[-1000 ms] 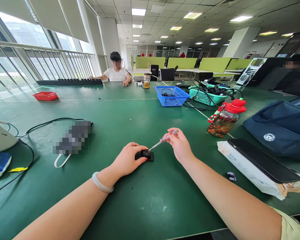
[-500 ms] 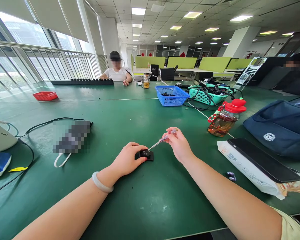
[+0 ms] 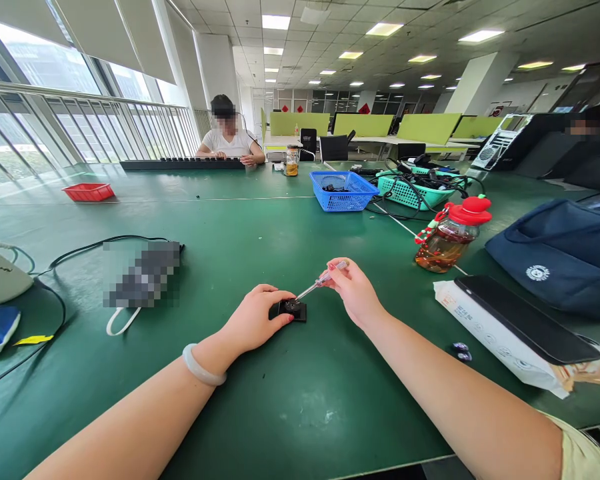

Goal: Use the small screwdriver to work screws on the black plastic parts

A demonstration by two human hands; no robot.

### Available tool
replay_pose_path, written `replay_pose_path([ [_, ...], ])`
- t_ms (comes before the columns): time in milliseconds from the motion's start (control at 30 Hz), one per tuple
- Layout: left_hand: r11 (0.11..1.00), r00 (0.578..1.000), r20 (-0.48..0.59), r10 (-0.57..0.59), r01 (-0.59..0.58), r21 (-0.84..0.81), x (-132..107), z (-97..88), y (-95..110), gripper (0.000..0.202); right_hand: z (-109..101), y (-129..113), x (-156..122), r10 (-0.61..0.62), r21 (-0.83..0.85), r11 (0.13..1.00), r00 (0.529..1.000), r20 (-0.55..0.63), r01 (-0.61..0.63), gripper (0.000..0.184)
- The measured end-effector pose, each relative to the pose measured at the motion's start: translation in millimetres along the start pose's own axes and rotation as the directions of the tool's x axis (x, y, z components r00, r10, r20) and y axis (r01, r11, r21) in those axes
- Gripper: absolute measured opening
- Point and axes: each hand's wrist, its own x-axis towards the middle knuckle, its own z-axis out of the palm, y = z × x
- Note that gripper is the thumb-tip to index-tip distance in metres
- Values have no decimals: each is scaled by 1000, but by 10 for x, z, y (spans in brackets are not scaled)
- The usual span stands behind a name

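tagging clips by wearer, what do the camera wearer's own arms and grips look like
The left grip and right grip are gloveless, with red polish on some nails. A smooth whitish bangle circles the left wrist. The right arm has a pale yellow-green sleeve near the lower right corner; no sleeve shows on the left arm.

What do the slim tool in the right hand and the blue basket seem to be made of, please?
Slim tool: shaft probably metal, silvery and shiny; handle, pale and translucent-looking, perhaps plastic. Blue basket: likely smooth moulded plastic, evenly coloured with perforated walls.
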Motion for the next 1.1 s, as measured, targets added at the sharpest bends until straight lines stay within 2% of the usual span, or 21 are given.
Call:
replay_pose_path([
  [133, 1000, 1000, -1, -7, 7, 1, -3, 3, -4, 34, -10, 9, 5, 34, 16, 999, 999, -25, -33, 39],
  [333, 1000, 1000, -16, -17, 18, 10, -1, 4, 5, 36, -21, 14, -5, 67, 71, 995, 997, 37, -69, 35],
  [433, 1000, 1000, -10, -16, 16, 18, 1, 2, 8, 35, -19, 13, 0, 77, 62, 995, 997, 10, -77, 37],
  [867, 999, 1000, -4, 16, -16, 28, 10, 4, 2, 34, 17, -27, -15, 63, 24, 998, 998, 1, -63, 49],
  [1100, 1000, 1000, -20, 21, -21, 2, 2, -4, -2, 35, 10, -15, -4, 61, 7, 998, 998, 5, -61, 48],
])
